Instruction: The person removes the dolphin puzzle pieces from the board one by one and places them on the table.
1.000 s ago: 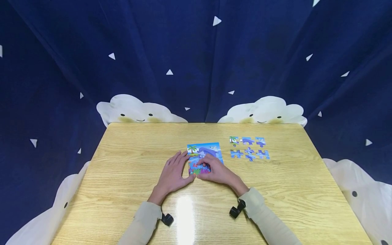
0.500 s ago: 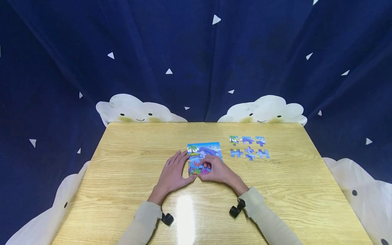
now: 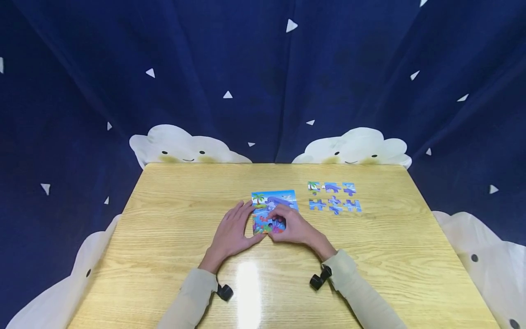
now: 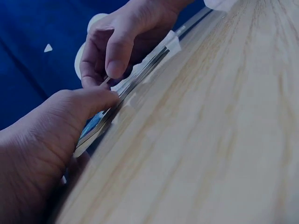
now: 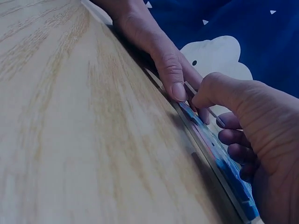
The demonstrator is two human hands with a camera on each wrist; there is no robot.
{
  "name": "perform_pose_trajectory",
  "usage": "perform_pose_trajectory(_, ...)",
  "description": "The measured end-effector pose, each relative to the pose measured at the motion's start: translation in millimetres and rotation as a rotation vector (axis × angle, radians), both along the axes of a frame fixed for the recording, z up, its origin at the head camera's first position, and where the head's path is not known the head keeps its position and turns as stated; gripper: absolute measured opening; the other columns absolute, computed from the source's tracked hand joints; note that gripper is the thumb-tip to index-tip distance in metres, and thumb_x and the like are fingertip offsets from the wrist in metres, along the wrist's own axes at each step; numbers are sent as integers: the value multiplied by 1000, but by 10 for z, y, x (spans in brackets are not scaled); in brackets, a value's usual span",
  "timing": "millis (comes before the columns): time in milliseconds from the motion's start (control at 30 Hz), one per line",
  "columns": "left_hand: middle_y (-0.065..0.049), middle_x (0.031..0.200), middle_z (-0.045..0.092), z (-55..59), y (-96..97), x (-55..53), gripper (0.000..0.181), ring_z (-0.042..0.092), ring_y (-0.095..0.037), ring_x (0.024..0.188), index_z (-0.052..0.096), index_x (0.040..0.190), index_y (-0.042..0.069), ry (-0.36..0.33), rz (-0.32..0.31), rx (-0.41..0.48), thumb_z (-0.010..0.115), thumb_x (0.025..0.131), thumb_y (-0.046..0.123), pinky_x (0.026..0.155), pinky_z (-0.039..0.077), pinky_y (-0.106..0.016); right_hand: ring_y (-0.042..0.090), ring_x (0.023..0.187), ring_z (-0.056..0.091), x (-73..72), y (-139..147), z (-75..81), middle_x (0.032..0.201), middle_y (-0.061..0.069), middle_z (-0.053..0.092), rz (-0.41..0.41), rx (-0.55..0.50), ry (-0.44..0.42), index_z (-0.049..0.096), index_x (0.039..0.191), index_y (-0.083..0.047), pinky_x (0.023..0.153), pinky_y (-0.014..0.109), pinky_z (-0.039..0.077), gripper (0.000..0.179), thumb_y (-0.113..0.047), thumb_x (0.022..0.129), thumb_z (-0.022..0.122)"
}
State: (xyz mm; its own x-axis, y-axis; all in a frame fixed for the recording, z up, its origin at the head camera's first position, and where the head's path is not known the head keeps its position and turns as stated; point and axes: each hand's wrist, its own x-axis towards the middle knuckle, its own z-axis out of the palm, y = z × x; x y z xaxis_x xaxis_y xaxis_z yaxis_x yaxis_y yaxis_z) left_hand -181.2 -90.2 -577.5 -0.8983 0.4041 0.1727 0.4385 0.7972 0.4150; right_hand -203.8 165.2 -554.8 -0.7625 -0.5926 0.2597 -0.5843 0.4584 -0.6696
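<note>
A square dolphin jigsaw puzzle [image 3: 281, 201] lies on the table, with a palm tree at its upper left and coral along the bottom. My left hand [image 3: 231, 232] rests along its left side, fingers extended, the thumb touching the near edge. Over the lower right of the picture is my right hand [image 3: 295, 227], its other fingers curled. Between thumb and index finger it pinches a thin puzzle piece [image 5: 216, 116], tilted up and seen nearly edge-on in the right wrist view. The piece's printed face is hidden. Both thumbs are close together at the front edge.
Several loose puzzle pieces [image 3: 334, 205] lie in two rows to the right of the puzzle. The wooden table [image 3: 176, 192] ends at a dark blue curtain [image 3: 246, 59] with white clouds and triangles. Light reflects off the table in front.
My right hand has shifted slightly to the right, baring more of the puzzle's lower left. The left hand stays in place, and the loose pieces lie as before.
</note>
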Motion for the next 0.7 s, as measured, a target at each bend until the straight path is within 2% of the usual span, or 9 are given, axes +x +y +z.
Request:
perform_pose_trajectory(133, 2, 171, 31, -8, 1, -15, 96, 21, -23, 160, 38, 162, 21, -21, 8, -20, 54, 89, 80, 126, 22, -47, 15, 94, 62, 6, 71, 49, 107, -3, 66, -11, -7, 18, 74, 111, -15, 83, 32, 54, 38, -24, 77, 87)
perform_pose_trajectory(267, 3, 170, 31, -14, 1, -19, 94, 21, -23, 160, 39, 162, 22, -20, 9, -21, 54, 90, 79, 126, 22, -48, 17, 89, 61, 29, 193, 80, 104, -1, 66, -49, -15, 11, 75, 112, -15, 78, 30, 52, 36, -22, 78, 86)
perform_pose_trajectory(400, 2, 170, 31, -12, 2, -15, 92, 21, -24, 160, 38, 163, 22, -12, 6, -8, 55, 91, 77, 125, 24, -50, 18, 82, 58, 67, 347, 75, 100, 3, 65, -74, -28, 8, 74, 113, -15, 71, 27, 49, 38, -20, 78, 87)
perform_pose_trajectory(567, 1, 170, 32, -13, -1, -10, 91, 22, -25, 159, 38, 163, 22, -2, 0, 5, 56, 91, 75, 124, 25, -52, 19, 76, 56, 125, 554, 58, 96, 3, 65, -98, -46, 47, 74, 115, -12, 65, 26, 47, 40, -18, 78, 87)
perform_pose_trajectory(700, 2, 170, 32, -13, -4, -7, 92, 21, -24, 160, 37, 163, 23, -7, 0, 4, 55, 91, 76, 124, 24, -52, 16, 75, 55, 165, 726, 41, 94, 4, 64, -141, -33, 58, 74, 115, -12, 64, 26, 47, 38, -16, 79, 85)
